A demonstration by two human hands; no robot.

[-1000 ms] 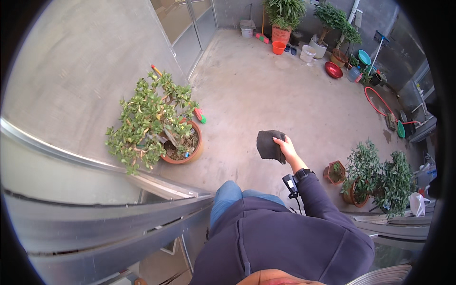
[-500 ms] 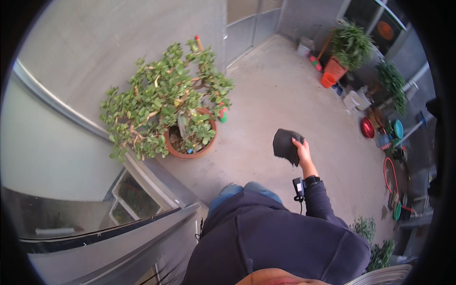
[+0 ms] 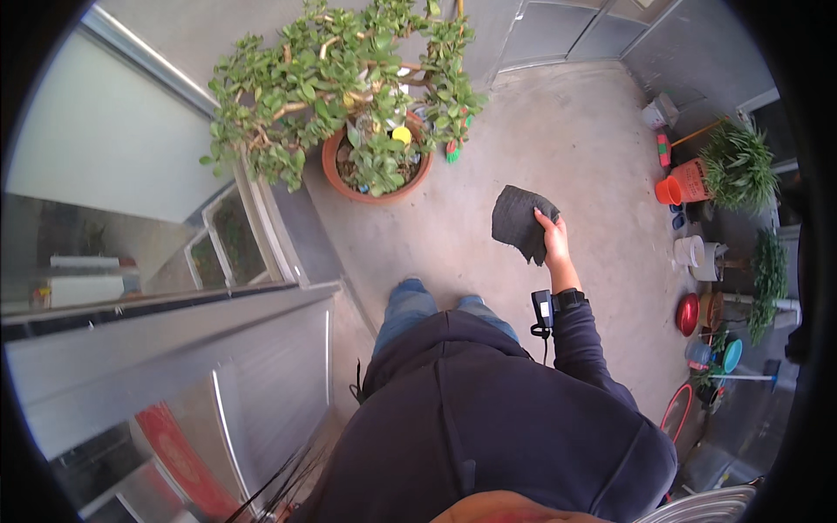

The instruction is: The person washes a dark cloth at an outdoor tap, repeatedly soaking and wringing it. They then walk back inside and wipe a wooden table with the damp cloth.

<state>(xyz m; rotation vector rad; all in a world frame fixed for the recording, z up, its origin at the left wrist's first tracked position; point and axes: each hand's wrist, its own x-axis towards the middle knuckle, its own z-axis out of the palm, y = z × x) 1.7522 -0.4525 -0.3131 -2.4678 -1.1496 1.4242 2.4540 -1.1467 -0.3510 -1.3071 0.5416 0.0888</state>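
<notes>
R hand (image 3: 553,237) gripping dark-grey cloth (image 3: 516,225) by its right edge, thumb on top, other fingers mostly hidden; cloth held out in front of body, approx. mid-scene, above concrete floor (image 3: 558,139). L hand out of view, state can't be told. R wrist w/ black watch (image 3: 570,298); small black device (image 3: 542,309) just left of it. Far left: green-leaved plant (image 3: 349,78) in round terracotta pot (image 3: 377,187), w/ red-and-green brush (image 3: 453,150) just right of pot. Right side, far to near: orange bucket (image 3: 669,191), white bucket (image 3: 688,251), red basin (image 3: 688,314), red hose (image 3: 676,405); spiky-leaved plant (image 3: 739,166) right of orange bucket. Left: lg. glass panel (image 3: 131,144)
</notes>
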